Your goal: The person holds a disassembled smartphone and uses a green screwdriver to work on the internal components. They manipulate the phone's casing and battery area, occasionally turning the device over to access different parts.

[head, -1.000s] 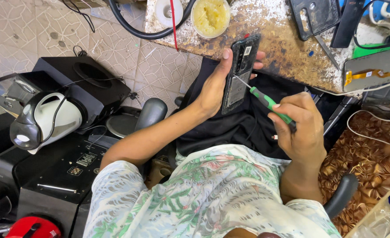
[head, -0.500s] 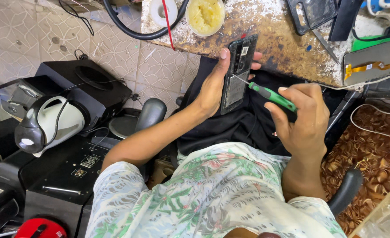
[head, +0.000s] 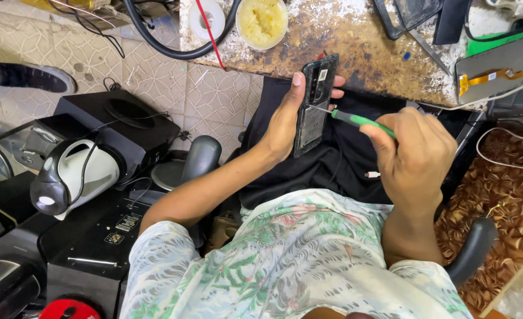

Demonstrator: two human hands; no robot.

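The left hand (head: 288, 121) grips the opened phone (head: 312, 103) unsupported off the desk (head: 356, 47), right hand (head: 418, 156) fingers closed on the screwdriver (head: 356, 120), so its tip may slip and gouge the board.

ahead: workbench edge (head: 356, 65) | left: armrest (head: 199, 156) | right: armrest (head: 471, 251)

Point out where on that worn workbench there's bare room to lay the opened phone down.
The widest bare patch of the rust-stained workbench lies between the round tub of yellow paste and the dark screen panel, just above the opened black phone in the left hand. The right end is crowded by a grey display panel with an orange ribbon and cables.
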